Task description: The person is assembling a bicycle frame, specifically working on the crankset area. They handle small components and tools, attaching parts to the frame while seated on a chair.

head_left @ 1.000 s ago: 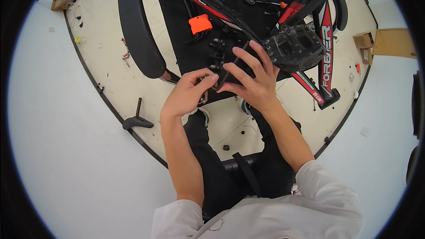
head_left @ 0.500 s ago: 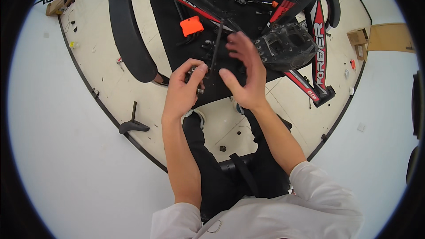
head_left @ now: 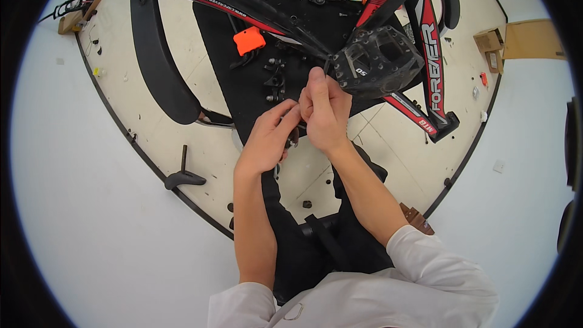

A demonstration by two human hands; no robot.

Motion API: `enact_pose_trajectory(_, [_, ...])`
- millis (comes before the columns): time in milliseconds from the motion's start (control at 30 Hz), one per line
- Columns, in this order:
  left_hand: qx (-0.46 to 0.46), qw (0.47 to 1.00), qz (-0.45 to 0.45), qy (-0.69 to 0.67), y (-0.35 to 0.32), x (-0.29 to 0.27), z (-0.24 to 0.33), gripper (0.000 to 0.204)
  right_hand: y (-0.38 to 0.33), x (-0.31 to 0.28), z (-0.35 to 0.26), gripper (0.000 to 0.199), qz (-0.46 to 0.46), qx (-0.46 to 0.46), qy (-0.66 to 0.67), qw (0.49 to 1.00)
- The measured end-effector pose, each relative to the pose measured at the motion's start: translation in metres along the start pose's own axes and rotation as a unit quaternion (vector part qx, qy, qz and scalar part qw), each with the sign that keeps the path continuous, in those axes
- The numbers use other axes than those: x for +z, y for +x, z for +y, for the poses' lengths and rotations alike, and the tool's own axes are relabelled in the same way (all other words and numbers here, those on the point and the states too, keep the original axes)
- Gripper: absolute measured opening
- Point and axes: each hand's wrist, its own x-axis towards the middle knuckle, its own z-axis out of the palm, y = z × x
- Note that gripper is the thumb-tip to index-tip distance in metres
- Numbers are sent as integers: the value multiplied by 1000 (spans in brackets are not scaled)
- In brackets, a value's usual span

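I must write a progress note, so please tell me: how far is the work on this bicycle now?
Done: the black and red bicycle frame lies on the floor, and a black pedal sits at its crank. In hand: the left hand and right hand meet just below the pedal, pinching a small dark part I cannot identify. Left: loose black parts and an orange piece lie on the dark mat, a curved black mudguard beside.
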Motion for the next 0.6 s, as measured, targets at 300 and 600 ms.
enact_pose_trajectory(300, [170, 980, 89, 52, 15, -5, -23, 16, -1, 5, 12, 12, -157, -304, -217, 914])
enact_pose_trajectory(600, [212, 939, 238, -128, 20, -20, -7, 43, -1, -1, 7, 8, -156, -283, -204, 924])
